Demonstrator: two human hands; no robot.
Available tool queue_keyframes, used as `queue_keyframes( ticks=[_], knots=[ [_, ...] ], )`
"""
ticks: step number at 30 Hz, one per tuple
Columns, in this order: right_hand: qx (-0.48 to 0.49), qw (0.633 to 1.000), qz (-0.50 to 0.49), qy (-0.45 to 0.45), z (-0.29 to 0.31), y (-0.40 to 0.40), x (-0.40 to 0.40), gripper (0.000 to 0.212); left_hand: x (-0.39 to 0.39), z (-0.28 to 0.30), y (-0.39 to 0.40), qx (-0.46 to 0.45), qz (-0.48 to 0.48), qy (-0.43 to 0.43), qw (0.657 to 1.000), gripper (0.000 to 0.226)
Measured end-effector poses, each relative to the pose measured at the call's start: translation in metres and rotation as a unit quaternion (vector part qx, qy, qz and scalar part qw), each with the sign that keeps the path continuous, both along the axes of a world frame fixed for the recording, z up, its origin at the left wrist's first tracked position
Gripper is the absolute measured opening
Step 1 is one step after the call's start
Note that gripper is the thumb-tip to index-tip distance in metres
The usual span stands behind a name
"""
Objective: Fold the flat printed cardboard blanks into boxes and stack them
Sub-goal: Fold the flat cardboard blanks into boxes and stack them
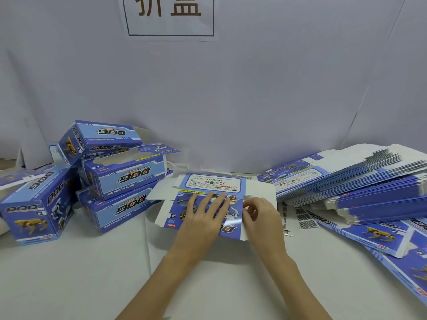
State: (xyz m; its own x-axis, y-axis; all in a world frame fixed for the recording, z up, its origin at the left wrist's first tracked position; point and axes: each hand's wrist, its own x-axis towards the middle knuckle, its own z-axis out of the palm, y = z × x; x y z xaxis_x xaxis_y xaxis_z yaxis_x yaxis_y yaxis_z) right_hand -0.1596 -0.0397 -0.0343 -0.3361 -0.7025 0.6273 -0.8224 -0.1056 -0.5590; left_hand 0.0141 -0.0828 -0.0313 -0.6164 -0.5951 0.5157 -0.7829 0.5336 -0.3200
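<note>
A flat blue printed cardboard blank [213, 184] lies in the middle of the white table. My left hand [204, 214] presses flat on its blue panel, fingers spread and straight. My right hand [260, 214] sits at the blank's right edge, its fingers curled and pinching the white side flap [261, 189]. Several folded blue "DOG" boxes [124, 175] are stacked at the left. A fanned pile of flat blanks [351, 181] lies at the right.
One folded box [38, 210] stands apart at the far left. Loose blanks [379, 234] and small barcode sheets [305, 219] lie at the right front. A white backdrop with a printed sign [169, 16] rises behind the table.
</note>
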Motion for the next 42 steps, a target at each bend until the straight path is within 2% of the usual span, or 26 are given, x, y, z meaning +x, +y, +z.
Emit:
queue_keyframes(
  ticks=[5, 9, 12, 15, 17, 18, 23, 27, 29, 31, 34, 36, 39, 40, 42],
  knots=[
    [0.063, 0.985, 0.056, -0.149, 0.01, -0.001, -0.006, 0.019, -0.001, 0.004, 0.0, 0.018, 0.006, -0.008, 1.0, 0.082],
    [0.126, 0.927, 0.11, -0.337, 0.021, 0.003, -0.003, 0.025, -0.006, 0.001, 0.004, 0.015, -0.011, -0.009, 1.0, 0.077],
    [0.174, 0.905, 0.14, -0.363, 0.022, 0.004, 0.0, 0.019, -0.006, -0.003, 0.004, 0.017, -0.042, 0.013, 0.999, 0.08],
    [0.174, 0.902, 0.146, -0.368, 0.02, 0.004, -0.001, 0.007, -0.004, -0.009, 0.002, 0.085, -0.036, 0.048, 0.995, 0.101],
    [0.154, 0.905, 0.166, -0.359, 0.021, 0.007, -0.002, 0.005, 0.0, -0.013, -0.004, 0.141, -0.047, 0.059, 0.987, 0.109],
    [0.143, 0.909, 0.177, -0.349, 0.022, 0.009, -0.004, 0.006, 0.002, -0.011, -0.007, 0.141, -0.062, 0.075, 0.985, 0.111],
    [0.103, 0.923, 0.229, -0.292, 0.036, 0.018, -0.004, 0.015, 0.023, 0.005, -0.013, 0.092, -0.084, 0.124, 0.984, 0.134],
    [0.095, 0.925, 0.266, -0.255, 0.043, 0.025, 0.004, 0.023, 0.024, 0.009, -0.012, 0.072, -0.093, 0.166, 0.979, 0.143],
    [0.074, 0.927, 0.289, -0.226, 0.046, 0.029, 0.005, 0.021, 0.024, 0.012, -0.011, 0.056, -0.09, 0.18, 0.978, 0.147],
    [0.058, 0.926, 0.315, -0.199, 0.05, 0.034, 0.004, 0.019, 0.023, 0.015, -0.009, 0.024, -0.081, 0.198, 0.977, 0.144],
    [0.006, 0.946, 0.298, -0.123, 0.052, 0.037, 0.01, 0.021, 0.018, 0.019, -0.009, -0.029, -0.095, 0.248, 0.964, 0.123],
    [-0.084, 0.97, 0.225, -0.029, 0.052, 0.037, 0.017, 0.02, 0.017, 0.021, -0.01, -0.052, -0.11, 0.288, 0.95, 0.108],
    [-0.241, 0.955, 0.157, 0.071, 0.053, 0.034, 0.025, 0.029, 0.025, 0.027, -0.012, -0.076, -0.122, 0.347, 0.927, 0.099],
    [-0.27, 0.949, 0.151, 0.062, 0.054, 0.033, 0.025, 0.039, 0.029, 0.029, -0.012, -0.072, -0.13, 0.37, 0.917, 0.098],
    [-0.294, 0.944, 0.148, -0.014, 0.054, 0.031, 0.024, 0.056, 0.037, 0.038, -0.011, -0.023, -0.152, 0.448, 0.881, 0.1]
  ],
)
